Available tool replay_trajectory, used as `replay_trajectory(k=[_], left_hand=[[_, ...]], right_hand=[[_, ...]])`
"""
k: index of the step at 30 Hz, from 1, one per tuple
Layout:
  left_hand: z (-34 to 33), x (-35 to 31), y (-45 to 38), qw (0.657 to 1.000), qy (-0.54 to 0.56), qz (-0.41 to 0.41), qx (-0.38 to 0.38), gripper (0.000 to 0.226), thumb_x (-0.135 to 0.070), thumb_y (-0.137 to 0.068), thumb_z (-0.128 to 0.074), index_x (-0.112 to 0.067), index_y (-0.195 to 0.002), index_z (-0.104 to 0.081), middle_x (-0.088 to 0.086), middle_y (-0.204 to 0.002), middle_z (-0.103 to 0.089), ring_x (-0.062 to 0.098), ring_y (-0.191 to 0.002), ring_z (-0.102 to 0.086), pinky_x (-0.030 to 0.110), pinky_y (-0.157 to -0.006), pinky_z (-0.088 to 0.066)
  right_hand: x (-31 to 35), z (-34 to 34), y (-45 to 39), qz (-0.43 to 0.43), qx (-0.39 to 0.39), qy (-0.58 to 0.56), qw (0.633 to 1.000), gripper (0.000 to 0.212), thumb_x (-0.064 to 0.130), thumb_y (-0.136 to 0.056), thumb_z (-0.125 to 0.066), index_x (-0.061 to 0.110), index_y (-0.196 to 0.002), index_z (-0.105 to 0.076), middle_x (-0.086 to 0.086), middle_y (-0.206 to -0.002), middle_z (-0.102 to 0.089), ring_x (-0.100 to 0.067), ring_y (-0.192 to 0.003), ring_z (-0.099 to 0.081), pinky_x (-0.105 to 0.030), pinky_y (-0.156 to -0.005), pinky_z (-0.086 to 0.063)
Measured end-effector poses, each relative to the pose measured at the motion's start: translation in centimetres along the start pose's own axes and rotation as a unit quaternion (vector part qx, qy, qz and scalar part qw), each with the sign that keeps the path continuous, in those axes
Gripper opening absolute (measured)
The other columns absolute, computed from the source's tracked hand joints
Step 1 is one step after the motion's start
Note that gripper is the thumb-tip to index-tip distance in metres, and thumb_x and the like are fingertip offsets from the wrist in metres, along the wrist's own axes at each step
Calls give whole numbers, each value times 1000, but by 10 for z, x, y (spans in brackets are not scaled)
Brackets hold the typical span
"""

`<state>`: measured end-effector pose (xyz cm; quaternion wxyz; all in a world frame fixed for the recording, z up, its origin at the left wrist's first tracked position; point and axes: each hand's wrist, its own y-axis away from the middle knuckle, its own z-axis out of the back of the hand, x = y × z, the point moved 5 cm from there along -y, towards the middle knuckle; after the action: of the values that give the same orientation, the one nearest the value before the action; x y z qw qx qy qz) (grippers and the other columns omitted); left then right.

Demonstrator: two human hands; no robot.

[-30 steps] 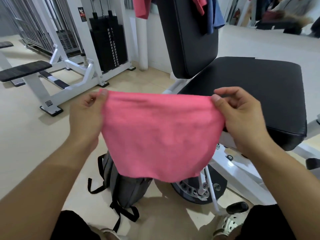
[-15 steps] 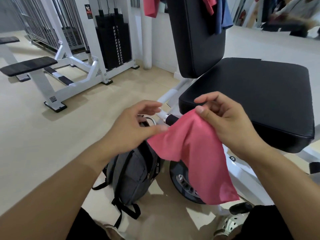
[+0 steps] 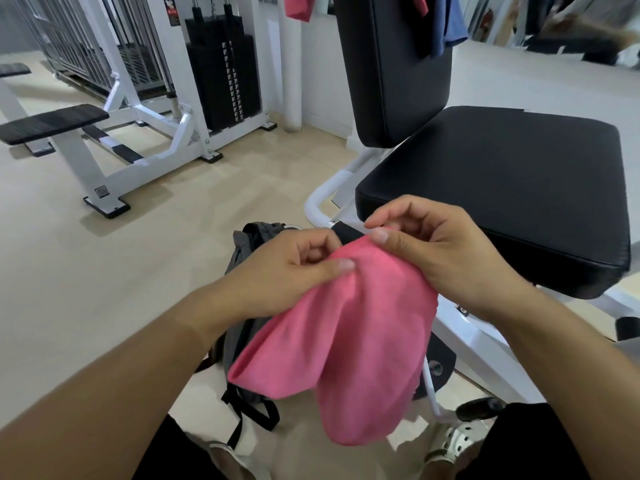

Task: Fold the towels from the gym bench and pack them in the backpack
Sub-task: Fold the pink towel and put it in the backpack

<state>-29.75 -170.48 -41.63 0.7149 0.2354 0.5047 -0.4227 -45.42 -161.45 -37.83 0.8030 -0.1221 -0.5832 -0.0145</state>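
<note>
Gym floor, pale and bare, runs behind a black padded counter point(image 3: 502, 188) with an upright backrest point(image 3: 391, 64), over which more cloths point(image 3: 440, 26) hang. Both hands hold a pink towel point(image 3: 346, 341) in the air, in front of the counter and above a grey backpack point(image 3: 242, 348) that stands on the floor by the person's feet. The left hand point(image 3: 287, 271) pinches one top corner between thumb and forefinger; the right hand point(image 3: 433, 251) pinches the other, thumb pressed on the cloth, other fingers point(image 3: 391, 213) curled loosely above. The two pinches nearly meet, so the towel hangs doubled in two soft lobes. The step in hand looks like the second fold. To do it well, the corners should be matched edge to edge before either pinch lets go, and the hanging lobes shaken or smoothed flat so no bulge gets folded in. Both forearms reach forward and inward, wrists slightly bent, hands close together. Whether the backpack is unzipped cannot be told, since the towel hides most of it.
</note>
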Motion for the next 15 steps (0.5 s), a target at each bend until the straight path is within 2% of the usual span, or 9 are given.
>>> replay_trajectory(k=[2,4,6,8,10,12,15], left_hand=[[4,-3,1,999,-10,0,-30,26,-23,-104,-57,-21,-79,-64,-6,-74,-57,6,-71,-50,18,-69,-41],[6,-4,1,998,-42,0,-51,30,-22,-107,-49,-17,-81,-62,-6,-76,-55,5,-73,-48,20,-73,-41],[6,-2,2,996,-71,4,-59,32,-25,-108,-46,-9,-84,-60,-1,-77,-54,6,-73,-48,24,-73,-42],[5,0,2,995,-82,7,-63,34,-29,-108,-45,-9,-85,-58,1,-77,-52,7,-73,-48,28,-73,-42],[2,-2,2,996,-74,7,-51,35,-41,-106,-47,-16,-84,-58,-3,-75,-52,8,-71,-50,28,-70,-43],[0,-4,1,996,-79,7,-36,35,-57,-97,-54,-25,-85,-60,-8,-74,-60,9,-69,-58,23,-66,-46],[-1,-7,1,992,-124,-20,-33,33,-58,-86,-59,-26,-82,-62,-3,-75,-64,11,-67,-60,22,-63,-46]], right_hand=[[-3,5,-1,-31,-8,30,999,22,31,-83,-72,22,-102,-77,3,-72,-68,-14,-60,-55,-23,-52,-48],[-5,5,0,-52,2,53,997,25,34,-81,-73,23,-102,-79,-13,-76,-72,-22,-54,-54,-32,-49,-50],[-5,3,1,-54,4,64,996,20,31,-83,-74,21,-99,-80,-15,-80,-75,-31,-57,-62,-41,-57,-57],[-5,2,2,-49,-5,72,996,13,28,-87,-74,19,-95,-80,-9,-82,-77,-38,-72,-70,-46,-68,-61],[-5,2,3,-43,-22,85,995,11,29,-91,-71,20,-90,-78,-5,-80,-77,-33,-74,-71,-40,-70,-62],[-6,1,3,-44,-36,97,994,13,29,-96,-66,23,-87,-73,-3,-78,-74,-22,-66,-67,-34,-66,-60],[-8,-2,3,-42,-29,154,987,17,34,-101,-58,26,-89,-67,-6,-79,-69,-11,-65,-59,-41,-68,-57]])
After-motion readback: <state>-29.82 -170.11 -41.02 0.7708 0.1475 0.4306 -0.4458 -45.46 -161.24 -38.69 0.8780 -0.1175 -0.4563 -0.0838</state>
